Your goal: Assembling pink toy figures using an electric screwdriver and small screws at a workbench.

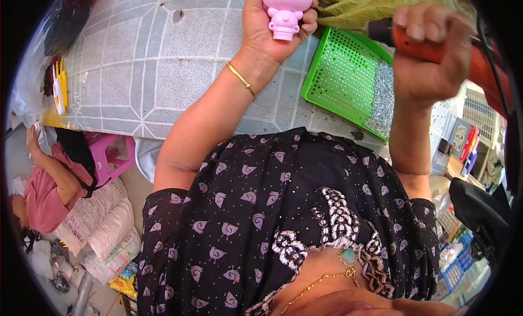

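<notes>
At the top middle, my left hand (262, 41) is closed around a pink plastic toy part (286, 2) with a big rounded top and a small bear figure below it. The part's upper end runs out of view. My right hand (427, 60) is wrapped round an orange-red electric screwdriver (417, 46) with a dark nose. Its thin bit points left, toward the pink part but apart from it. Below and between the hands lies a green perforated tray (340, 65), with a heap of small silvery screws (383, 98) at its right side.
A grey tile-patterned cover (180, 71) lies over the table. Green woven sacking (354, 10) with pink pieces is at the back. Yellow and white-handled tools (60, 90) lie at the left edge. Another person (54, 180) sits at lower left beside a pink stool (111, 155) and filled sacks (106, 223).
</notes>
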### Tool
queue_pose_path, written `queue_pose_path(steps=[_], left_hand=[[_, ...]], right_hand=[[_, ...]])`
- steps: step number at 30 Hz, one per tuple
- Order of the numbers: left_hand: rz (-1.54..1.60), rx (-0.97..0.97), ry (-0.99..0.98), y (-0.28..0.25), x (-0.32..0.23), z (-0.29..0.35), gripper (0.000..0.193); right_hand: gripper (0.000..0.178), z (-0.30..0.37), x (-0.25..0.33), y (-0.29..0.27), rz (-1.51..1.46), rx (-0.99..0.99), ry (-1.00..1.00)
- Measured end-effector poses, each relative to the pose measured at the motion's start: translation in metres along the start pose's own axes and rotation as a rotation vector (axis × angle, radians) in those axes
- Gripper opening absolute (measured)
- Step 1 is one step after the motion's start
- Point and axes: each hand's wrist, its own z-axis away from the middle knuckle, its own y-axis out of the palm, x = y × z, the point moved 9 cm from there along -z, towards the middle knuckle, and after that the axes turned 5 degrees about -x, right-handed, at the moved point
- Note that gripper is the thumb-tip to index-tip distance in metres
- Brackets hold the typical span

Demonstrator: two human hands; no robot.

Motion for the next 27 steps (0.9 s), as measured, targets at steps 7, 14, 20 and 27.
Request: queue_pose_path(steps=[7,14,20,27], left_hand=[[0.016,0.028,0.012,0.003,-0.004,-0.001,0.051],[0.027,0.013,0.004,0.0,-0.004,0.0,0.051],[0.028,0.006,0.007,0.001,-0.004,0.001,0.051],[0.03,0.015,-0.01,0.001,-0.002,-0.001,0.051]], right_hand=[[0.01,0.023,-0.048,-0.013,0.086,-0.152,0.055],[0.017,0.028,-0.049,-0.018,0.09,-0.24,0.07],[0.017,0.026,-0.047,-0.014,0.12,-0.232,0.042],[0.019,0.023,-0.079,-0.007,-1.031,-0.118,-0.05]])
